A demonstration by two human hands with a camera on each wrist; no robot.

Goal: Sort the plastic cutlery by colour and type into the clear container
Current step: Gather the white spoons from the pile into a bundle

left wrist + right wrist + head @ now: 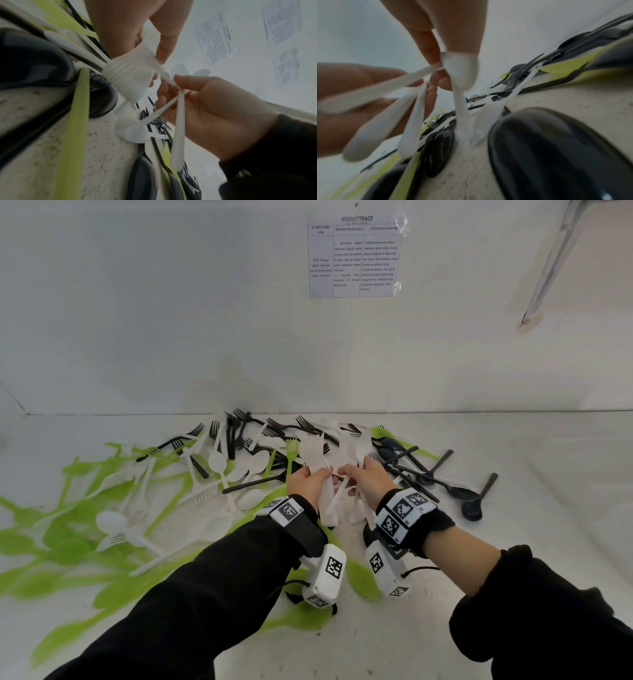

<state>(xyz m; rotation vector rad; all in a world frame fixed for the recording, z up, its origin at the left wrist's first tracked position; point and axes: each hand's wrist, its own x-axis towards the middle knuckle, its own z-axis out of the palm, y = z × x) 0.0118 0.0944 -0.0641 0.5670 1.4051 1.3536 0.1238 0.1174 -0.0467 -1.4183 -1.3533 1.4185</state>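
**Both hands full of white cutlery, mid-sort over the pile**

White speckled counter [513, 542] fills the lower half of the head view, white wall behind. Printed instruction sheet [355, 256] taped upper centre of the wall. No clear container visible in any view.

Loose mixed pile of plastic cutlery [239, 453] sits centre frame at the back of the counter: lime-green pieces [68, 549] spread lower left, black forks and spoons [424, 467] centre right, white spoons and forks between.

Left hand [310, 481], centre frame: fingers curled round a nested stack of white plastic forks [313, 451], tines up, handles together. Left wrist view shows the ribbed stacked handles [130, 75].

Right hand [368, 479], just beside the left, touching or nearly: fingers pinch a looser bunch of white plastic cutlery [358, 446], handles splaying downward; spoon or fork mix hard to tell, blurred.

Handling, judged: pieces very light, thin, slightly flexible, smooth and slippery when stacked; tines snap-prone. Best gripped at mid-handle with the stack squeezed flat so nothing fans out. Loose right bunch likely to slip.
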